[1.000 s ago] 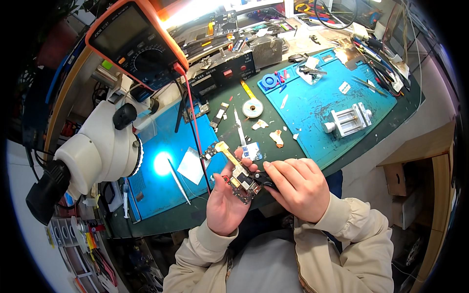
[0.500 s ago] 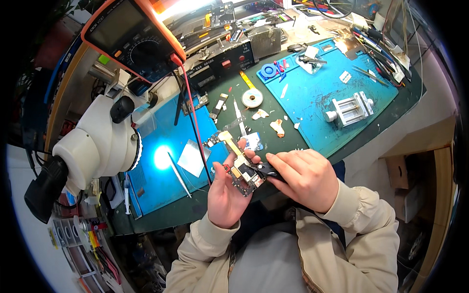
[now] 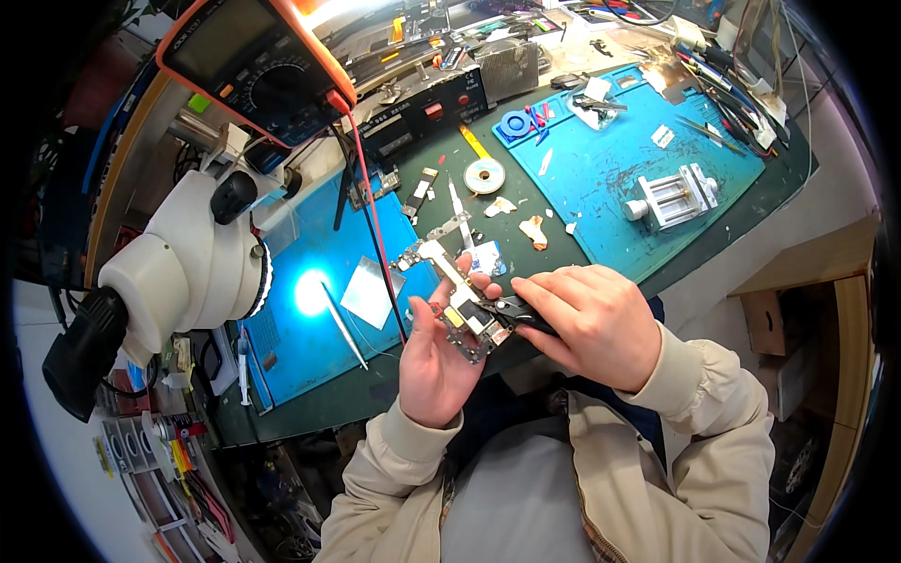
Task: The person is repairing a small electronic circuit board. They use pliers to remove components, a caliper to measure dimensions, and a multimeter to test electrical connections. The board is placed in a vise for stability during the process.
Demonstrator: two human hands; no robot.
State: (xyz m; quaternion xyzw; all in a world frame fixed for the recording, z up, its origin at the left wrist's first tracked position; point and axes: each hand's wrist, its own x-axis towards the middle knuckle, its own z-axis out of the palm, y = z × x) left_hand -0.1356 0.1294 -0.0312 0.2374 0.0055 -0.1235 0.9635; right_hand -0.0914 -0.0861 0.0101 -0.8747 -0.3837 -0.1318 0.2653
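Observation:
My left hand (image 3: 435, 377) cradles a long, narrow circuit board (image 3: 456, 298), with the thumb at one edge and fingers behind it. The board is tilted upward, gold and black parts facing up. My right hand (image 3: 593, 324) is closed around small black-handled pliers (image 3: 527, 315), perhaps cutters. Their jaws touch or lie just over the board's right edge; the exact contact is too small to make out. Just beyond the board lie a white and blue packet (image 3: 486, 259) and a slim light-coloured tool (image 3: 456, 203).
A microscope (image 3: 178, 253) stands at left, below an orange multimeter (image 3: 258, 70) with hanging red and black leads. Tweezers (image 3: 345, 328) lie on the left blue mat (image 3: 300, 366). A metal clamp (image 3: 678, 197) sits on the right mat (image 3: 601, 211). A tape roll (image 3: 484, 175) lies between.
The board has turned slightly in my left hand. The pliers have shifted a little along its right edge, and my right hand has moved slightly right.

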